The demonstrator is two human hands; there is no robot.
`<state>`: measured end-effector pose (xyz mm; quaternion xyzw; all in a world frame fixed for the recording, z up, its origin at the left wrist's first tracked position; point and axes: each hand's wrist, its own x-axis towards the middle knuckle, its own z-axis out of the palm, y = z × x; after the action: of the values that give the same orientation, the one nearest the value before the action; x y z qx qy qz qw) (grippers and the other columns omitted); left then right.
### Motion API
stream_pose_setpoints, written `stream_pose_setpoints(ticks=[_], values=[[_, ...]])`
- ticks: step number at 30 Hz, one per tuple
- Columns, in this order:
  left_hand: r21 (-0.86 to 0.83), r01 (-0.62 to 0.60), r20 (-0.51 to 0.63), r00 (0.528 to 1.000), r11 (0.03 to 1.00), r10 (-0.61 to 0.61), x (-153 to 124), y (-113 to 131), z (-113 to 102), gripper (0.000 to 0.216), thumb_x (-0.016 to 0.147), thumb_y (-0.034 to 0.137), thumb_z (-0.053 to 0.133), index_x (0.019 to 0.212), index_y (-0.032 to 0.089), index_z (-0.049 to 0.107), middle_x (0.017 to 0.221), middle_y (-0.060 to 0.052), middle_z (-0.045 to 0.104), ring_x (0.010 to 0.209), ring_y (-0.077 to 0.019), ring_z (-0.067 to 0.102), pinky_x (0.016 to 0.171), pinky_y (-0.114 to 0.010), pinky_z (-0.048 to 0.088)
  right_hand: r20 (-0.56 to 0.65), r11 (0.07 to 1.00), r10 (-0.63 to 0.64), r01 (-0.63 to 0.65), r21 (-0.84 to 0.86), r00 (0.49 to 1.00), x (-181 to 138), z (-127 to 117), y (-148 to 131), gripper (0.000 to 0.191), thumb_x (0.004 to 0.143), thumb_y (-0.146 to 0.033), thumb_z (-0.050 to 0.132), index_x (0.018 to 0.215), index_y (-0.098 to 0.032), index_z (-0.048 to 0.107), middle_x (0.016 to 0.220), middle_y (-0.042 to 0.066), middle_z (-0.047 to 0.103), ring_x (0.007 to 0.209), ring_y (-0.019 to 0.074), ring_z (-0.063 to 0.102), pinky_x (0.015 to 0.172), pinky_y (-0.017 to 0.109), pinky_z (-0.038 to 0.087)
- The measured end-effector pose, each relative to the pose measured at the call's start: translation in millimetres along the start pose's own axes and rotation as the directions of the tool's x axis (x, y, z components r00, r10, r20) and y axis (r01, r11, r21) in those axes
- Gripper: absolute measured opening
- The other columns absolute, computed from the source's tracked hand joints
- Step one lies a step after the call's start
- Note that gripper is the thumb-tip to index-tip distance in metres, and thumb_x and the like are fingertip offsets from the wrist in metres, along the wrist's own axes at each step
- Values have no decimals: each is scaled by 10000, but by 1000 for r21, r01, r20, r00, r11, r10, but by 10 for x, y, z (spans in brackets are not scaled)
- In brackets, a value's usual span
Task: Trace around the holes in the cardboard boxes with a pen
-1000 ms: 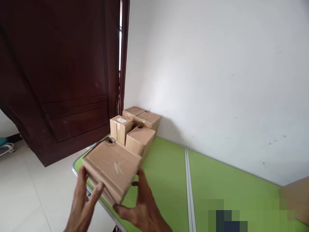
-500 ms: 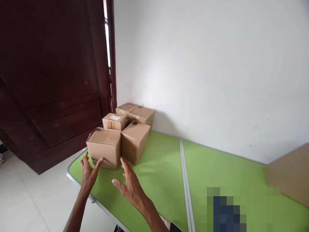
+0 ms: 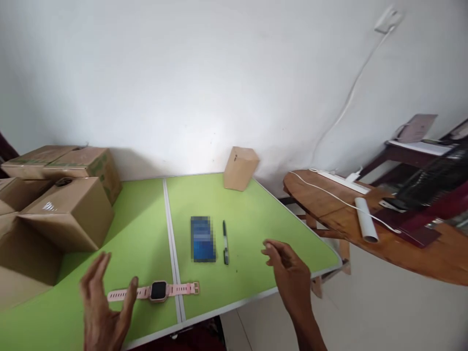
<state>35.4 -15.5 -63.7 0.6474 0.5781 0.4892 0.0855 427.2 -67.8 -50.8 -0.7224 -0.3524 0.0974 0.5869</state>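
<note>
My left hand is open at the lower left, thumb and fingers spread. Its thumb overlaps the strap of a pink smartwatch, which lies flat across the silver seam of the green table; whether they touch I cannot tell. On the right, my right hand hovers by the table's front edge, fingers curled in toward the thumb, nothing visible in them. A dark pen lies to its left. Beside the pen is a pixelated blue rectangular item.
Several cardboard boxes crowd the table's left side. One small carton stands at the back right by the wall. To the right, a wooden table holds a white tube, a power strip and a cable.
The view has swung right, bringing the watch, pen and wooden table into sight. Both hands have moved away from the front left box and farther apart. My right hand's fingers have curled in.
</note>
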Motion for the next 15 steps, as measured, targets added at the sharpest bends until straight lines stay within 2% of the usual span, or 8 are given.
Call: stream_pose_setpoints(ticks=[3, 5, 7, 10, 12, 15], values=[[-101, -107, 153, 981, 989, 122, -23, 281, 414, 617, 1035, 504, 706, 1573, 221, 600, 1616, -214, 550, 1490, -461, 570, 1217, -730, 538, -110, 998, 63, -66, -19, 992, 178, -208, 289, 424, 903, -635, 725, 951, -218, 779, 851, 103, 815, 800, 324, 809, 642, 398, 648], [-191, -119, 260, 951, 974, 167, -96, 424, 665, 538, 1076, 431, 657, 1581, 250, 610, 1651, -199, 539, 1479, -434, 598, 1162, -682, 605, -86, 997, 77, -79, -12, 993, 346, -104, 460, 423, 901, -631, 736, 946, -212, 773, 893, 106, 821, 839, 325, 804, 660, 402, 644], [-284, -122, 391, 891, 951, 231, -188, 529, 882, 554, 1107, 381, 613, 1652, 303, 554, 1691, -179, 520, 1469, -396, 624, 1111, -617, 659, -26, 997, 74, -74, -1, 997, 564, 160, 614, 410, 918, -606, 765, 969, -199, 773, 972, 108, 824, 919, 319, 795, 721, 413, 654], [-386, -184, 492, 788, 904, 370, -268, 602, 1090, 616, 1108, 305, 603, 1711, 344, 480, 1671, -169, 560, 1522, -372, 597, 1191, -593, 614, 12, 998, 68, -68, -3, 998, 947, 686, 800, 327, 1012, -475, 809, 1125, -173, 760, 1161, 90, 792, 1057, 272, 769, 897, 446, 659], [-396, -159, 513, 779, 905, 361, -235, 592, 1129, 611, 1103, 305, 602, 1703, 350, 493, 1650, -166, 591, 1522, -362, 606, 1188, -552, 624, -19, 997, 70, -70, -15, 997, 1216, 1008, 885, 351, 1048, -430, 801, 1283, -179, 727, 1322, 100, 740, 1153, 278, 740, 976, 483, 646], [-372, -64, 545, 792, 926, 274, -59, 505, 1067, 519, 1110, 365, 600, 1627, 392, 588, 1536, -127, 702, 1324, -308, 757, 974, -398, 733, -92, 996, 75, -78, -35, 993, 1622, 1363, 965, 500, 1053, -452, 784, 1470, -214, 645, 1508, 130, 641, 1281, 330, 680, 1056, 550, 610]])
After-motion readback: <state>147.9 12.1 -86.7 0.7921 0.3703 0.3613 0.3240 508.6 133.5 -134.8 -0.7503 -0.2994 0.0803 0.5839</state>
